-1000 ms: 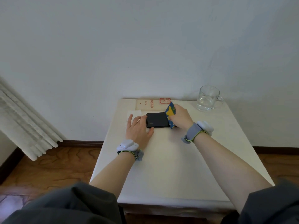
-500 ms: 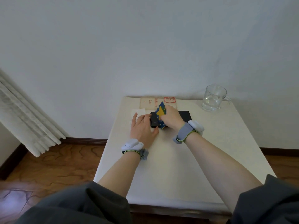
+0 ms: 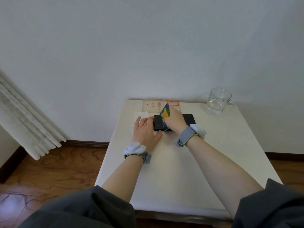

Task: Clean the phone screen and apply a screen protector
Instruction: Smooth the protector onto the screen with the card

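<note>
A: Two hands are doing what?
B: The left hand (image 3: 144,132) is pressing straight fingers on the black phone (image 3: 189,118), which is lying far back on the table (image 3: 181,162). The right hand (image 3: 175,120) is clutching a blue-and-yellow cloth (image 3: 165,113) against its screen.

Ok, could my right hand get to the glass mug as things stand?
Probably yes. The mug stands at the far right corner of the table, with only bare tabletop between it and the right hand. That hand grips the cloth on the phone, though, so it isn't free.
</note>
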`<state>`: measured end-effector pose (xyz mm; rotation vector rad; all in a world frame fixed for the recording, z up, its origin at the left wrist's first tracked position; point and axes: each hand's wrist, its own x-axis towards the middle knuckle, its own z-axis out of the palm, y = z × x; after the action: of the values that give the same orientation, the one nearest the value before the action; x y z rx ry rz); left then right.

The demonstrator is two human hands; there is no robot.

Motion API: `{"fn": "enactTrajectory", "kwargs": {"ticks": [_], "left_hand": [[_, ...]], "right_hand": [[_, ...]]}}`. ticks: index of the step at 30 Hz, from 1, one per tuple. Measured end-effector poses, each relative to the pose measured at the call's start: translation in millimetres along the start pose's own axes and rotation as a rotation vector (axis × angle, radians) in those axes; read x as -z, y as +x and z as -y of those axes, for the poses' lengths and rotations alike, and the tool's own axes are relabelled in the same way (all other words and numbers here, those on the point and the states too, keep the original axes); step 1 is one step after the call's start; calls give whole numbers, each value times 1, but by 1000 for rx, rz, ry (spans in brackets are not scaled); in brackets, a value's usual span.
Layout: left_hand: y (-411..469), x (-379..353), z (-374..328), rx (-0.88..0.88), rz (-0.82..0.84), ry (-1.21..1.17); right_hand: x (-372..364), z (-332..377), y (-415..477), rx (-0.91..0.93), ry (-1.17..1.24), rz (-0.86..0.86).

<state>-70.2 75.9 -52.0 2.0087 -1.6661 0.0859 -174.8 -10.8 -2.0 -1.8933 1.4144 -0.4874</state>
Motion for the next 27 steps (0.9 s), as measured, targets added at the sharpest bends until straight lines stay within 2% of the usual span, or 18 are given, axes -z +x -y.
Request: {"fn": "enactTrajectory", "kwargs": {"ticks": [6, 14, 20, 27], "left_hand": [[1, 0, 1, 6, 9, 9], [2, 1, 1, 16, 46, -13], [2, 1, 2, 18, 36, -25], [3, 1, 1, 20, 58, -29]], "right_hand": [[28, -19, 0, -111, 3, -135], [6, 8, 3, -33, -3, 43], [30, -8, 9, -97, -66, -65], [8, 10, 6, -42, -14, 45]]}}
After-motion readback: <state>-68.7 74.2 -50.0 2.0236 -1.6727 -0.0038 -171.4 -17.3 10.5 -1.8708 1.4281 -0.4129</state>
